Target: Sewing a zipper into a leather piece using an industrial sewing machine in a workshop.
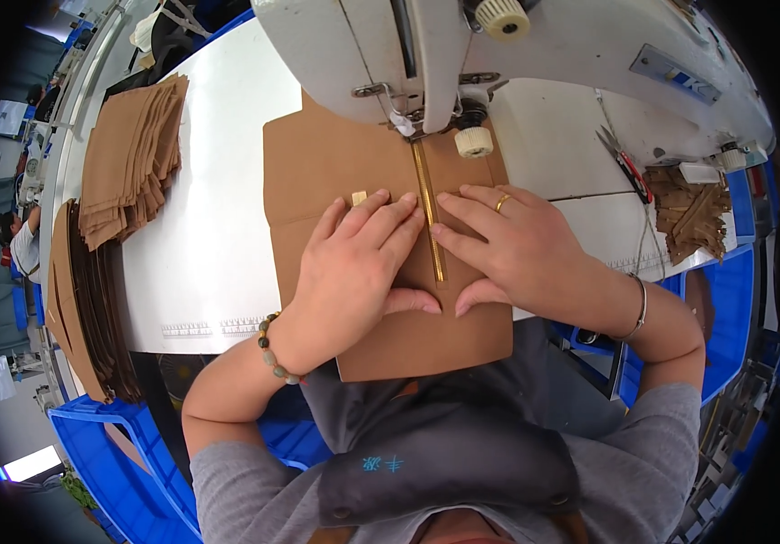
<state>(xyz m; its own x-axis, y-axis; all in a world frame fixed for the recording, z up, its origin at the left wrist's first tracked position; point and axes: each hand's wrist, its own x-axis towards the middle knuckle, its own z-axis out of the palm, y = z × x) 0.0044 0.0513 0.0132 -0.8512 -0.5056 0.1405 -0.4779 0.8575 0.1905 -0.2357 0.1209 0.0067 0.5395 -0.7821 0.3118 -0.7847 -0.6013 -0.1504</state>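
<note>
A flat brown panel (317, 163), leather or card by its look, lies under the head of a white sewing machine (363, 63) and hangs over the table's front edge. Down its middle runs a narrow gold strip (426, 204), its far end at the machine's needle area. My left hand (363, 254) rests flat on the panel just left of the strip, fingers stretched forward. On the other side my right hand (503, 240), with a ring, lies flat too, fingertips beside the strip. Both thumbs point inward near the strip's near end. A small pale tab (359, 198) shows by my left fingers.
Brown pieces are stacked at the left (131, 154), with larger folded panels (91, 299) nearer. Red-handled scissors (627, 163) and a pile of brown scraps (689, 208) lie at right. Blue crates (127, 444) stand below the table. Another person (23, 245) is far left.
</note>
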